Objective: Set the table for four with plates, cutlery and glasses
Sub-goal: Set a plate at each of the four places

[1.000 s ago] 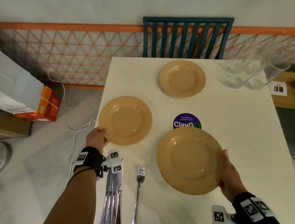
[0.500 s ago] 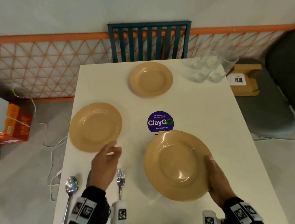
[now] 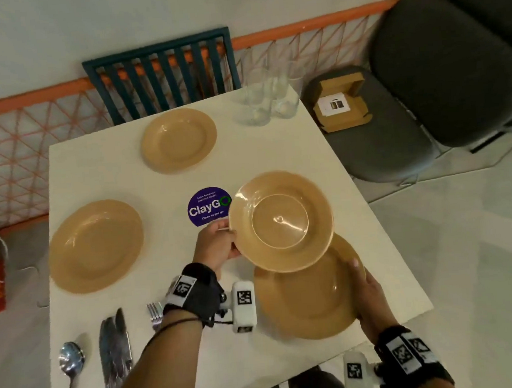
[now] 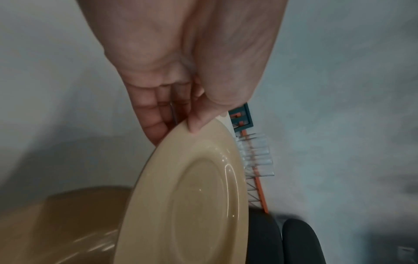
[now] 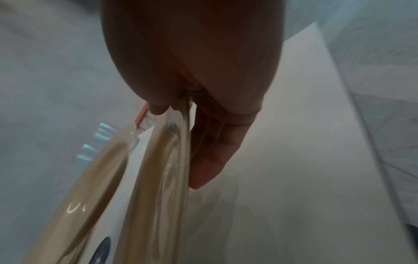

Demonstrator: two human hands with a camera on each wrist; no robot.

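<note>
My left hand (image 3: 219,245) pinches the rim of a tan plate (image 3: 281,221), lifted above the white table (image 3: 338,169); thumb on top, fingers under the upper plate (image 4: 187,196). Below it a second tan plate (image 3: 315,302) is gripped at its right rim by my right hand (image 3: 365,295), the lower plate (image 5: 167,178) between thumb and fingers. Two more plates lie flat: one at the left (image 3: 95,246), one at the far side (image 3: 178,140). Clear glasses (image 3: 267,98) stand at the far right corner. A spoon (image 3: 71,367), knives (image 3: 113,349) and a fork (image 3: 155,313) lie at the near left.
A purple round sticker (image 3: 206,207) marks the table's middle. A teal slatted chair (image 3: 162,72) stands at the far side, a grey padded chair (image 3: 424,88) with a cardboard box (image 3: 342,104) at the right. An orange lattice rail runs along the wall.
My left hand left the left plate, crossed to the stack and lifted the top plate off it. My right hand kept hold of the lower plate. The view swung right.
</note>
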